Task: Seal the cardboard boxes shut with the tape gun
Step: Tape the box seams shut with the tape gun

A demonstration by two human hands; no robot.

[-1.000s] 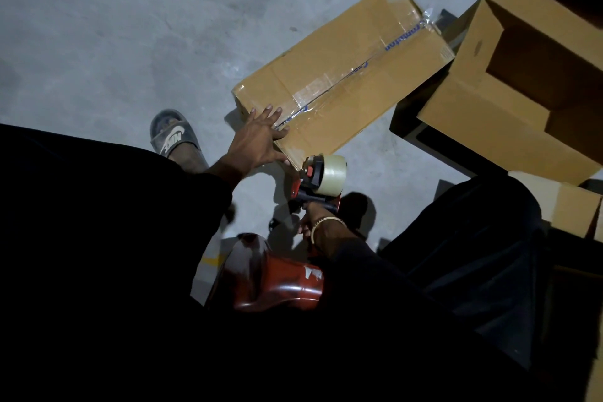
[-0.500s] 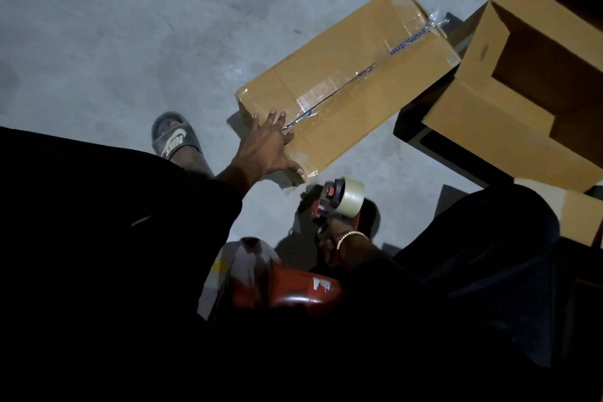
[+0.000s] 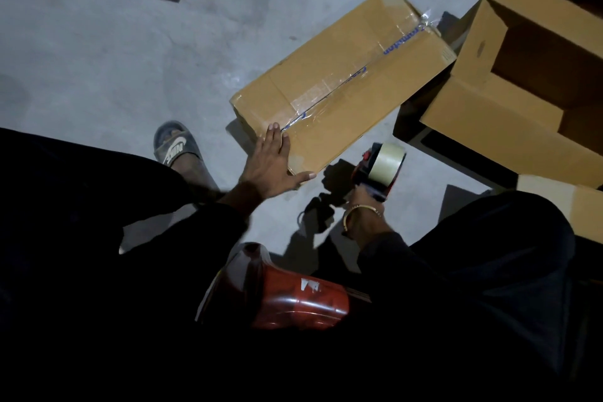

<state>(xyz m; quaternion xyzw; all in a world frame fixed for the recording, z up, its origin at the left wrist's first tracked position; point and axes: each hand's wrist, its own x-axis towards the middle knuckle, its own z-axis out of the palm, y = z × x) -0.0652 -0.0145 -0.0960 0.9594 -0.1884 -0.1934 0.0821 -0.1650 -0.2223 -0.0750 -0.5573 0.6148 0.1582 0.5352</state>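
The closed box (image 3: pixel 342 81) lies on the floor (image 3: pixel 114 59) ahead of the person, its long axis running from the near left corner away to the far right, with a strip of clear tape already along the centre seam. The left hand (image 3: pixel 270 161) is the nearer one: it lies flat on the box's near end, fingers straight and together pointing up the seam, thumb spread out along the near edge. The right hand (image 3: pixel 363 202) is wrapped round the handle of the tape gun (image 3: pixel 378 168), which it holds just off the box's near right edge, roll uppermost, apart from the cardboard. So the seam end under the left fingers lies up and to the left of the gun, a short way across. Judging by the tape already on the seam, this box looks close to done, and the gun would next have to come either to that near end or over to the open box (image 3: pixel 535 75), which stands just right of the closed one with its flaps up and no tape showing.
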